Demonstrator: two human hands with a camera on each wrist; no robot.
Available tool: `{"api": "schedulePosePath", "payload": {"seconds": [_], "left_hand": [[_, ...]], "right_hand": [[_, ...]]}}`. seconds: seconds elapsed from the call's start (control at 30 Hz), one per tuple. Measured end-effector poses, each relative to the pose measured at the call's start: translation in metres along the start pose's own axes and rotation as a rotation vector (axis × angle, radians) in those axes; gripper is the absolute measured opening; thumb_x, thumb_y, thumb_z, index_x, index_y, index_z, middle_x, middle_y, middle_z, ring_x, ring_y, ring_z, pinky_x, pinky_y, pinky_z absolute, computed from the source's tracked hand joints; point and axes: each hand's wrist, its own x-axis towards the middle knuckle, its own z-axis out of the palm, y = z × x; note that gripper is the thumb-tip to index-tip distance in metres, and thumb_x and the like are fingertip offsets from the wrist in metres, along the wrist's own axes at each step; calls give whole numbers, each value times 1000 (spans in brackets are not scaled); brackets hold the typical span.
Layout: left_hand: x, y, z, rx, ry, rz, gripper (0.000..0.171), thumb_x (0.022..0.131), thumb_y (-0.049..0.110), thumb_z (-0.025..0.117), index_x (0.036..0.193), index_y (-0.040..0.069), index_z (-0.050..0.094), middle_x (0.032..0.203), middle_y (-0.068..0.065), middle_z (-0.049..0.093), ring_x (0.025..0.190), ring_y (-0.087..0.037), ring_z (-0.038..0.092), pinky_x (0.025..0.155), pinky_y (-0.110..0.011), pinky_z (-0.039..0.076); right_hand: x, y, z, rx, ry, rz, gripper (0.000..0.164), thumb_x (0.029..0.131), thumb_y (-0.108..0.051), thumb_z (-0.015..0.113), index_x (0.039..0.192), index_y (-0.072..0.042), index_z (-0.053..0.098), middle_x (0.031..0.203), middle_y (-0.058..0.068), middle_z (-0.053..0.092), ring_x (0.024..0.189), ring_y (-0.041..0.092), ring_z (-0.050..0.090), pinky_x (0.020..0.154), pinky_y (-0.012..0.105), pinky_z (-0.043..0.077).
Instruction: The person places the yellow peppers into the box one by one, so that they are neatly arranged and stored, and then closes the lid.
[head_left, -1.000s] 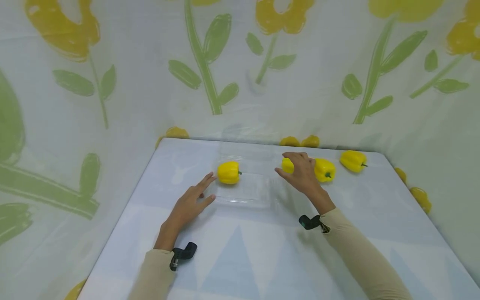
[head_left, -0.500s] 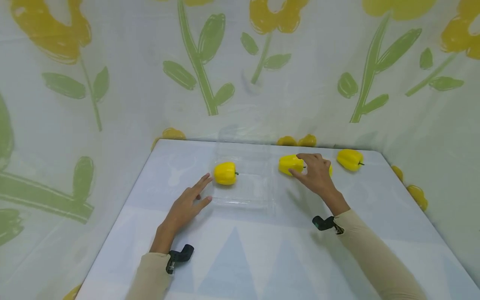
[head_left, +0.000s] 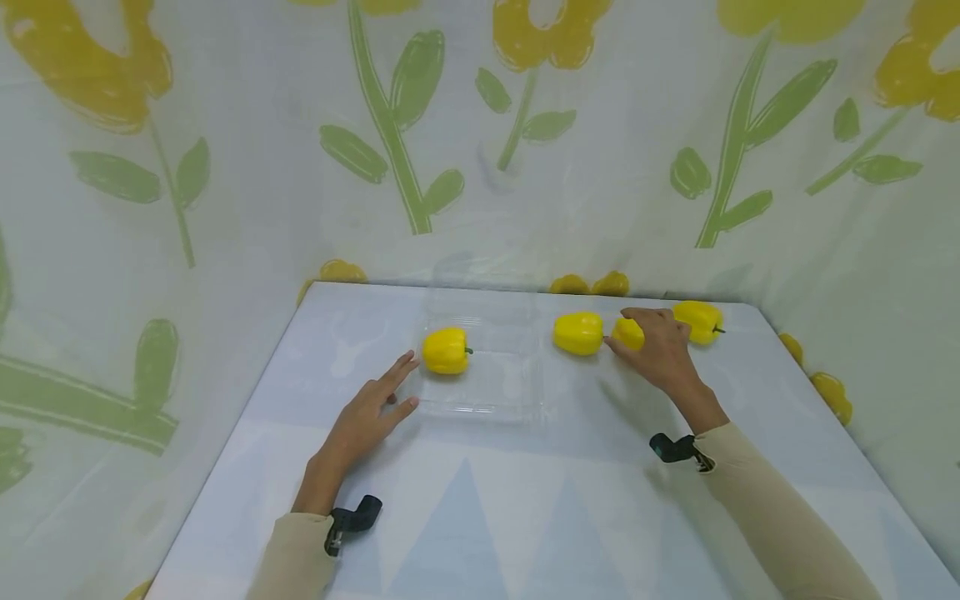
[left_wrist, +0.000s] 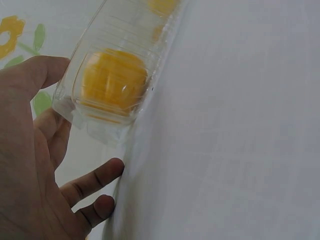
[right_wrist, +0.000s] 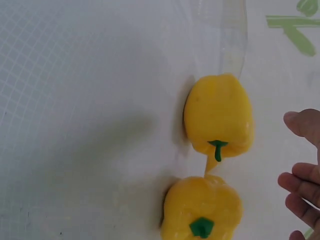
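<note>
A yellow bell pepper [head_left: 445, 351] lies in the left part of a clear plastic container [head_left: 498, 379] with its lid raised at the back. My left hand [head_left: 367, 421] is at the container's left side, fingers spread, with the thumb right at the container's wall in the left wrist view. To the right, my right hand [head_left: 660, 350] hovers with thumb and forefinger parted, partly hiding a second bell pepper [head_left: 628, 334]. In the right wrist view, that hand is apart from the two bell peppers [right_wrist: 218, 115] seen there. Another bell pepper [head_left: 578, 333] lies beside the container.
One more bell pepper [head_left: 697, 321] lies near the far right corner of the white table [head_left: 480, 517]. A curtain [head_left: 247, 208] printed with flowers hangs right behind and beside the table. Dark wrist cameras [head_left: 358, 515] stick out from both wrists.
My right hand has moved to the right, from over the pepper nearest the container to over the one beyond it. The left hand stays by the container; the head view has shifted slightly.
</note>
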Motion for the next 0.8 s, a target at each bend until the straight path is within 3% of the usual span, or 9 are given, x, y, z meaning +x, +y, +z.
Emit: {"api": "schedulePosePath", "payload": {"seconds": [0.8], "left_hand": [[1, 0, 1, 8, 1, 2, 66, 101, 46, 55, 159, 37, 25, 163, 18, 21, 91, -17, 45, 71, -37, 39]], "right_hand": [[-1, 51, -23, -74, -54, 103, 62, 92, -37, 72, 136, 2, 55, 137, 29, 53, 126, 48, 35, 94, 68, 19]]}}
